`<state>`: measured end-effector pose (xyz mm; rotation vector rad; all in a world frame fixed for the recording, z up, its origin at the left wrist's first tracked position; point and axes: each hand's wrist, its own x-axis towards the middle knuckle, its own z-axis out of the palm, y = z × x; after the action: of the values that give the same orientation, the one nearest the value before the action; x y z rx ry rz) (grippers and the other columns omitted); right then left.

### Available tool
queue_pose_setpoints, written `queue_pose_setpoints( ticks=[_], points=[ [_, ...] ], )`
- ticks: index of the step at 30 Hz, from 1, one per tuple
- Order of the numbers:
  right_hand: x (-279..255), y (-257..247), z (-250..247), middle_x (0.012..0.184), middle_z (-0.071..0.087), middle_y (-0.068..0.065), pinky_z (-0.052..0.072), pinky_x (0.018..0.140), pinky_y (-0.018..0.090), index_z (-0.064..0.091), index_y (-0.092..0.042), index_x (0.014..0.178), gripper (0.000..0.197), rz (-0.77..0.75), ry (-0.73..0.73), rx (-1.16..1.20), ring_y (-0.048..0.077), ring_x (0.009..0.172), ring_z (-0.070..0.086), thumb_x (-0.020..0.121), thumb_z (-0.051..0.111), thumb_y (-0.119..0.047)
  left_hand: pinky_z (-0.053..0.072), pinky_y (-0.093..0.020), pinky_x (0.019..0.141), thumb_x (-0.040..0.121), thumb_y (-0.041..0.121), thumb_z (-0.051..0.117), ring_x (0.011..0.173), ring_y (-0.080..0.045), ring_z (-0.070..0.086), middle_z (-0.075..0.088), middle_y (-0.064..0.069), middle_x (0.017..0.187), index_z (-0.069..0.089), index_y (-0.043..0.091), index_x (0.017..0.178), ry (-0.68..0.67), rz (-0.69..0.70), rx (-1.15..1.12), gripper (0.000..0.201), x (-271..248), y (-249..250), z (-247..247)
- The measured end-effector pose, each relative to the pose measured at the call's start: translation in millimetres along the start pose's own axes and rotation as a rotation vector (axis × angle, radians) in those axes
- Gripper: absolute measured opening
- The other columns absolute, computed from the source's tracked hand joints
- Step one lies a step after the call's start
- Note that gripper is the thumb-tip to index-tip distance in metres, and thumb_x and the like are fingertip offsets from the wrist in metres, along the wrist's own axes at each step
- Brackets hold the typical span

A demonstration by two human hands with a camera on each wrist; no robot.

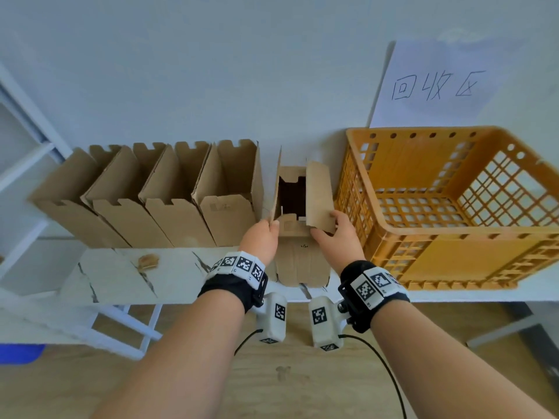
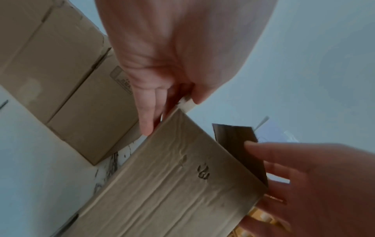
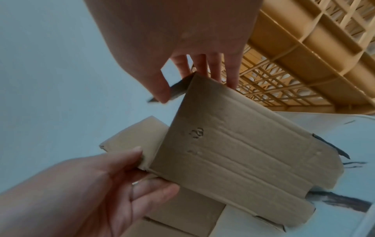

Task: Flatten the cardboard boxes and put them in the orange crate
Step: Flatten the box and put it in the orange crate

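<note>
An open cardboard box (image 1: 298,258) stands on the table between a row of several upright open boxes (image 1: 145,201) and the orange crate (image 1: 453,258). My left hand (image 1: 272,226) pinches the near corner of its left top flap (image 1: 276,189), which stands upright. My right hand (image 1: 328,229) grips the near edge of the right flap (image 1: 319,198), thumb underneath. In the left wrist view my left hand (image 2: 172,102) pinches the flap edge above the box front (image 2: 172,176). In the right wrist view my right hand (image 3: 182,86) pinches the flap beside the crate (image 3: 304,56). The crate holds nothing.
The marble-patterned table (image 1: 121,276) ends just before my wrists. A small brown scrap (image 1: 148,261) lies on it at the left. A white shelf frame (image 1: 27,146) stands at far left. A handwritten paper sign (image 1: 438,86) hangs on the wall behind the crate.
</note>
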<state>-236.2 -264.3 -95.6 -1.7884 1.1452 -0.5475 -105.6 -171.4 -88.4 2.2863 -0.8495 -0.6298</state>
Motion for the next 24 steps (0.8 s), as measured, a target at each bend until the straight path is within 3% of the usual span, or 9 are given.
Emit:
queue_pose_setpoints(
  ticks=[3,5,10,13,16,18,21,24],
  points=[
    [-9,-7,2,0.147,0.039,0.002,0.036,0.105,0.033,0.030,-0.020,0.147,0.056,0.008,0.103,0.065,0.020,0.133,0.040,0.097,0.048,-0.039,0.049,-0.041,0.091,0.104,0.029,0.027,0.099,-0.032,0.060,0.062,-0.018,0.107,0.056,0.001,0.112,0.043,-0.009,-0.126,0.041,0,-4,-3],
    [-12,-14,5,0.148,0.038,0.002,0.035,0.106,0.035,0.029,-0.019,0.147,0.055,0.015,0.187,0.096,0.022,0.133,0.040,0.098,0.044,-0.039,0.052,-0.046,0.089,0.103,0.030,0.029,0.095,-0.032,0.062,0.063,-0.017,0.102,0.057,0.003,0.107,0.049,0.004,-0.201,0.039,-1,-5,-4],
    [-9,-32,4,0.143,0.046,0.004,0.041,0.106,0.048,0.033,-0.026,0.143,0.046,0.038,0.326,0.062,0.028,0.129,0.046,0.098,0.039,-0.023,0.053,-0.051,0.084,0.097,0.029,0.042,0.090,-0.030,0.064,0.065,-0.016,0.098,0.060,0.006,0.099,0.030,0.055,-0.318,0.028,-15,4,-20],
    [-13,-46,-5,0.133,0.056,0.003,0.044,0.103,0.045,0.044,-0.025,0.138,0.037,-0.005,0.380,0.035,0.027,0.121,0.053,0.103,0.035,-0.027,0.053,-0.048,0.089,0.090,0.027,0.054,0.096,-0.024,0.064,0.066,-0.007,0.104,0.060,0.014,0.108,0.016,0.126,-0.349,0.023,-27,11,-40],
    [-21,-57,-10,0.128,0.059,0.003,0.044,0.100,0.039,0.049,-0.022,0.134,0.035,-0.066,0.396,-0.006,0.025,0.119,0.055,0.103,0.034,-0.029,0.040,-0.039,0.106,0.083,0.045,0.064,0.125,-0.014,0.046,0.041,0.005,0.143,0.032,0.025,0.144,-0.022,0.196,-0.302,0.071,-38,20,-64],
    [-27,-61,-12,0.126,0.060,0.004,0.042,0.098,0.035,0.051,-0.019,0.133,0.034,-0.069,0.379,-0.017,0.025,0.117,0.055,0.103,0.035,-0.027,0.032,-0.039,0.110,0.078,0.061,0.063,0.137,-0.017,0.032,0.022,0.005,0.154,0.021,0.029,0.150,-0.041,0.211,-0.355,0.089,-41,29,-80],
    [-38,-59,-15,0.117,0.062,0.004,0.043,0.088,0.030,0.055,-0.017,0.127,0.030,-0.100,0.347,-0.034,0.024,0.109,0.057,0.103,0.038,-0.024,0.031,-0.033,0.101,0.082,0.064,0.056,0.137,-0.019,0.033,0.025,0.000,0.153,0.029,0.024,0.148,0.068,0.182,-0.423,0.082,-37,37,-102],
    [-50,-51,-22,0.105,0.062,-0.001,0.039,0.078,0.026,0.058,-0.019,0.122,0.027,-0.155,0.341,-0.029,0.017,0.095,0.057,0.102,0.040,-0.023,0.034,-0.025,0.089,0.087,0.046,0.060,0.125,-0.019,0.047,0.041,-0.002,0.144,0.043,0.016,0.140,0.214,0.169,-0.224,0.063,-29,35,-122]
  ],
)
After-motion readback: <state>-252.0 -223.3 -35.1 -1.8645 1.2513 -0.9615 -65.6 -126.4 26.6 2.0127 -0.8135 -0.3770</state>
